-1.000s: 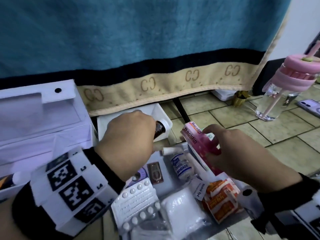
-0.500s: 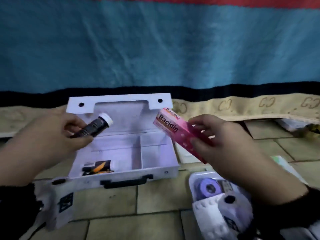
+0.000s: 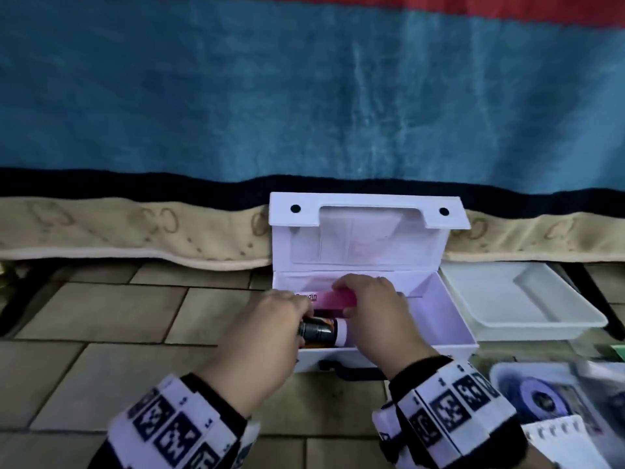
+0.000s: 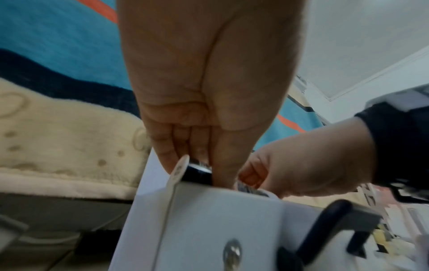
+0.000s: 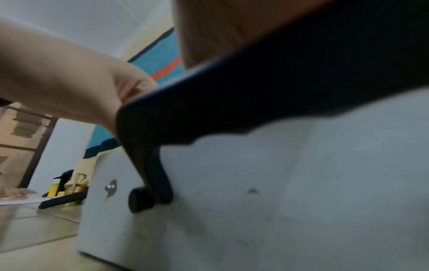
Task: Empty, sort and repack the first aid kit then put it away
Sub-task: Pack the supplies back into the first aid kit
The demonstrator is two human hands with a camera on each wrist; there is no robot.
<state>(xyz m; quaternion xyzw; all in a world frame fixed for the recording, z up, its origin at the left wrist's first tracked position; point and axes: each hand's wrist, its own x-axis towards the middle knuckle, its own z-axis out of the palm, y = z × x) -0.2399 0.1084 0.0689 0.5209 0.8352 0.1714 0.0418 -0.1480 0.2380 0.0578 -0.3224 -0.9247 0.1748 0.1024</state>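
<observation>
The white first aid box [image 3: 453, 319] stands open on the tiled floor with its lid [image 3: 365, 211] upright. Both hands are inside its left compartment. My left hand [image 3: 301, 321] grips a dark bottle [image 3: 318, 330] with a white cap, lying on its side low in the box. Just behind it, my right hand [image 3: 345, 301] pinches a pink "Bacidin" carton [image 3: 333, 298]. In the left wrist view the left hand [image 4: 204, 165] has its fingers around the bottle [image 4: 197, 167] above the box wall [image 4: 209, 229]. The right wrist view shows only the box front [image 5: 278, 183] and its black handle [image 5: 209, 110].
An empty white tray [image 3: 521, 299] sits right of the box. A second tray [image 3: 500, 370] at lower right holds a purple tape roll [image 3: 537, 397] and blister packs [image 3: 558, 434]. A blue blanket [image 3: 304, 96] hangs close behind the box.
Both hands have come down from above the open box into its left compartment, bringing the bottle and the pink carton with them. The view has shifted so the box is centred.
</observation>
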